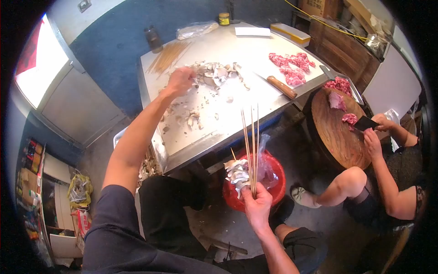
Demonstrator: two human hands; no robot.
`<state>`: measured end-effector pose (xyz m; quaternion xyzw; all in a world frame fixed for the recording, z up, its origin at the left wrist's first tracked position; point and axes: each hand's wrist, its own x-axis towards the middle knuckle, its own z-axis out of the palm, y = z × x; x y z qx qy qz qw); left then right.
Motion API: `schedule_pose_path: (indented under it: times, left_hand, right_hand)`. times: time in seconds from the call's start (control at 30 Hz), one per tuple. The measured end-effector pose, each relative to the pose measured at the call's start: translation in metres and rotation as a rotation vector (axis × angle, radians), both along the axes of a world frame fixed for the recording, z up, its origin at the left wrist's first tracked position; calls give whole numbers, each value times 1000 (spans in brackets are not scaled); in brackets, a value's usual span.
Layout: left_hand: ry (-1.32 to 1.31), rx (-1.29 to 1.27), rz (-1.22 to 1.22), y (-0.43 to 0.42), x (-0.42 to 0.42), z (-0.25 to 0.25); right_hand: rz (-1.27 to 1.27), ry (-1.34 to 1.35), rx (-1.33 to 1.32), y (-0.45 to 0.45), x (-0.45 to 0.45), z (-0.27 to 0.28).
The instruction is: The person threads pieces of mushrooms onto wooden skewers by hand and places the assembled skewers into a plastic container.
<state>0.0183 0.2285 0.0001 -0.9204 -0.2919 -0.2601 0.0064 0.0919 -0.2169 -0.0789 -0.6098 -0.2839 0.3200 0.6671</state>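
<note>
Nearest, the right hand [258, 204] is closed round a few thin bamboo skewers [254, 153], at least one threaded with mushroom pieces [237, 173] just past its fingertips. Those pieces look light, soft and easily torn, maybe a bit slick; the sticks seem stiff but slim, so I'd grip their bare lower ends and mind the exposed points beyond the fingers. Below that grip sits a red bucket [231, 197]. Past it runs the table's metal edge [219, 138], which the long tips overlap in my view. Farther off, the left hand [181, 81] curls at the side of a mushroom heap [216, 74]; I can't tell whether its fingers pinch anything. Open tabletop [228, 112] lies between the hands. A wooden-handled knife [281, 87] rests well right of the left fingers; loose sticks [169, 55] fan out beyond them.
</note>
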Motion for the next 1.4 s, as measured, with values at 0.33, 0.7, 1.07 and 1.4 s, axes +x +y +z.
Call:
schedule_pose_path:
  times: [0.33, 0.7, 1.07, 1.4]
  left_hand:
    - [-646, -958, -272, -144, -16, 19]
    - [-891, -1597, -442, -273, -13, -12]
    - [-952, -1637, -479, -287, -11, -21]
    - [-798, -1587, -543, -299, -17, -38]
  right_hand:
    - [6, 84, 13, -4, 0, 8]
    - [-11, 67, 58, -6, -3, 13]
    - [6, 29, 6, -7, -1, 9]
    - [-28, 48, 27, -10, -3, 6]
